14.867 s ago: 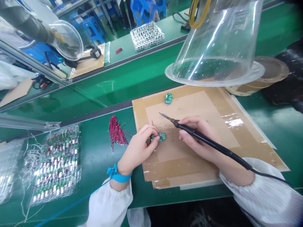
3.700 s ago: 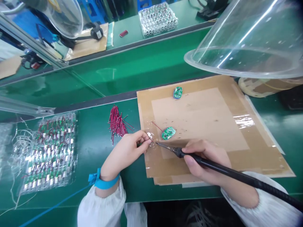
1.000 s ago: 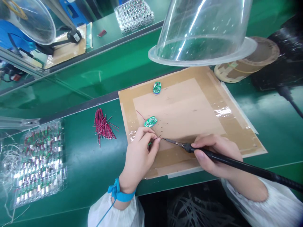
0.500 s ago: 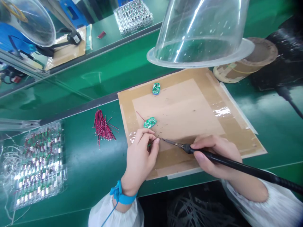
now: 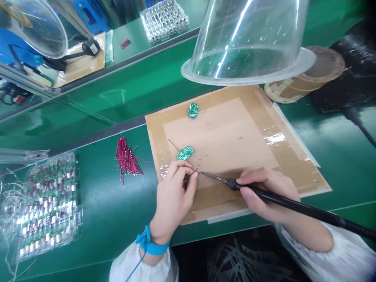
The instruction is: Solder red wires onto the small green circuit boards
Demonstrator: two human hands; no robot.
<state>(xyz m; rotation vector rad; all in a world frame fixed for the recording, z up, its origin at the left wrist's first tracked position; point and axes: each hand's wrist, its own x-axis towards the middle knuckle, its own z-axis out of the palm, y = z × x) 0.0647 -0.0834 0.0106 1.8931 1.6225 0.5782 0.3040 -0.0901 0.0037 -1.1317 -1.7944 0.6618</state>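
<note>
My left hand point(image 5: 173, 194) is closed in a pinch on a thin wire point(image 5: 195, 170), whose dark end pokes out past the fingertips. A bit of green shows under those fingers; I cannot make out what it is. My right hand point(image 5: 268, 192) grips a black soldering iron point(image 5: 233, 184) like a pen. The iron's tip points left, close to the wire's end, and whether they touch is unclear. Just beyond my left fingers lies a green circuit board point(image 5: 185, 152) with a red wire point(image 5: 174, 145) sticking out from it. Farther back sits another circuit board point(image 5: 193, 110).
A taped cardboard mat point(image 5: 223, 137) lies under the work. Left of it are a pile of red wires point(image 5: 127, 158) and a clear tray of parts point(image 5: 49, 207). A clear plastic hood point(image 5: 246, 43) hangs above the mat, near a round cardboard tub point(image 5: 305, 76).
Both hands and the soldering iron hold nearly the same pose. The tip appears very slightly farther from my left fingertips. The whole view has shifted a little.
</note>
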